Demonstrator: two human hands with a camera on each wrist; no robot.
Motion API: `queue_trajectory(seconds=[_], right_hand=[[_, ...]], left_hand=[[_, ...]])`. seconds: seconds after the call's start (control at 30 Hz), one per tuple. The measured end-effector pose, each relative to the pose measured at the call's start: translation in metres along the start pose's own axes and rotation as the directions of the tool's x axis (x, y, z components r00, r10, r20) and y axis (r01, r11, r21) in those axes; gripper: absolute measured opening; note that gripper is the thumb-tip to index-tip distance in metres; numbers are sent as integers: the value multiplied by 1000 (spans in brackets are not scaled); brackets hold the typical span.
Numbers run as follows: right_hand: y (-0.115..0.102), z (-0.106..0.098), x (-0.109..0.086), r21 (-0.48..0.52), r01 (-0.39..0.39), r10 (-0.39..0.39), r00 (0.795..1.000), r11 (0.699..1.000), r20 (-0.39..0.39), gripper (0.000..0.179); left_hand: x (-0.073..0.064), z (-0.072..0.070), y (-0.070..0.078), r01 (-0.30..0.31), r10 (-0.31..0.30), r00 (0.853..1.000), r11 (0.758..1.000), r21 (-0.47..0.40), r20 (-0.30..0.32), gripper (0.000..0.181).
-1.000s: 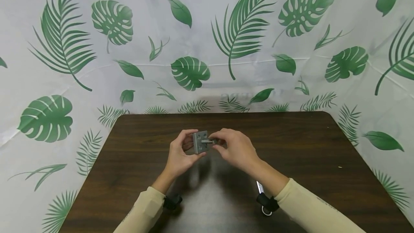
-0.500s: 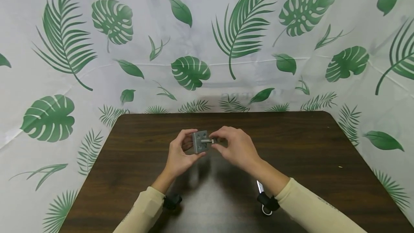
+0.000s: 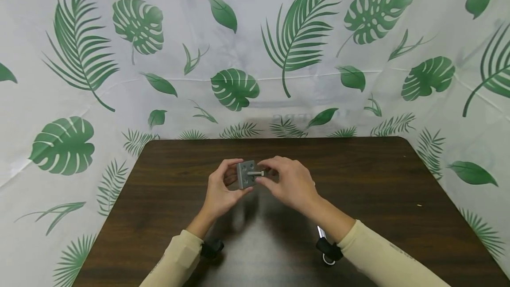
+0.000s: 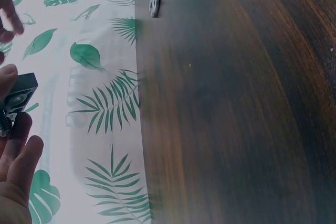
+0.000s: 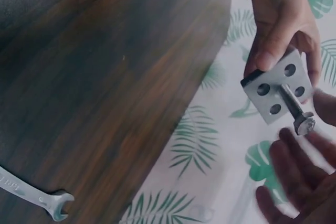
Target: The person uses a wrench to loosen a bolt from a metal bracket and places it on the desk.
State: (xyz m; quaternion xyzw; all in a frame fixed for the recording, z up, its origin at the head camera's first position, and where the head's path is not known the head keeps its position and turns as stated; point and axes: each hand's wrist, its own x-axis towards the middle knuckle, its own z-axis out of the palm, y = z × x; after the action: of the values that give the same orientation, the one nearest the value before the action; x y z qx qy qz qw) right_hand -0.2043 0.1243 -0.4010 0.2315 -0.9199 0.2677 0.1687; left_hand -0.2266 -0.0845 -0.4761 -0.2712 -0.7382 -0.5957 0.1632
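My left hand grips a square grey metal block by its edges, thumb below and fingers above, over the table. Several holes show in its face in the right wrist view. A hex bolt sticks out from the middle of that face, its head toward my right hand. The right hand's thumb and fingers are spread around the bolt head, which shows whole between them in the right wrist view. The left wrist view catches only a dark corner of the block at its left edge.
A combination wrench lies on the dark wooden table, partly under the right forearm in the head view. A small pale scrap lies to the right. A white leaf-print curtain hangs behind the table.
The right hand's fingers have loosened and shifted slightly off the bolt head, which now shows more fully. The left hand and the block have stayed nearly still.
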Motion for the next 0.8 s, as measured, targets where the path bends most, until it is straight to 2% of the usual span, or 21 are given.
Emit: queue_trajectory(seconds=[0.1, 0.17, 0.27, 0.33, 0.4, 0.57, 0.67, 0.73, 0.8], right_hand=[[0, -1, 0, 8, -106, 106, 994, 994, 31, 24], [0, -2, 1, 19, -145, 143, 987, 989, 66, 23], [1, -2, 1, 35, -96, 93, 993, 995, 72, 15], [1, -3, 0, 38, -63, 61, 997, 997, 47, 24], [1, -3, 0, 23, -70, 69, 997, 997, 30, 29], [-1, -3, 1, -2, -171, 171, 983, 985, 70, 31], [0, -3, 1, 10, -133, 132, 988, 991, 82, 18], [0, -2, 0, 23, -92, 90, 993, 996, 72, 20], [0, -2, 0, 24, -84, 83, 995, 996, 51, 24]], left_hand=[[1, 0, 4, -1, 1, 1000, 1000, 6, -4, 72], [2, 0, 9, 4, -4, 1000, 1000, 9, -4, 71], [4, 0, 23, 2, -2, 1000, 1000, 8, -4, 68], [4, 0, 28, -9, 9, 1000, 1000, 7, -5, 68], [6, 0, 34, -15, 15, 1000, 1000, 5, -6, 67], [6, 1, 34, 13, -13, 1000, 1000, -9, 2, 66], [6, 1, 32, 18, -17, 1000, 1000, -24, 13, 66], [6, 1, 32, 15, -14, 1000, 999, -34, 13, 66], [6, 1, 32, 10, -10, 1000, 999, -38, 8, 66]])
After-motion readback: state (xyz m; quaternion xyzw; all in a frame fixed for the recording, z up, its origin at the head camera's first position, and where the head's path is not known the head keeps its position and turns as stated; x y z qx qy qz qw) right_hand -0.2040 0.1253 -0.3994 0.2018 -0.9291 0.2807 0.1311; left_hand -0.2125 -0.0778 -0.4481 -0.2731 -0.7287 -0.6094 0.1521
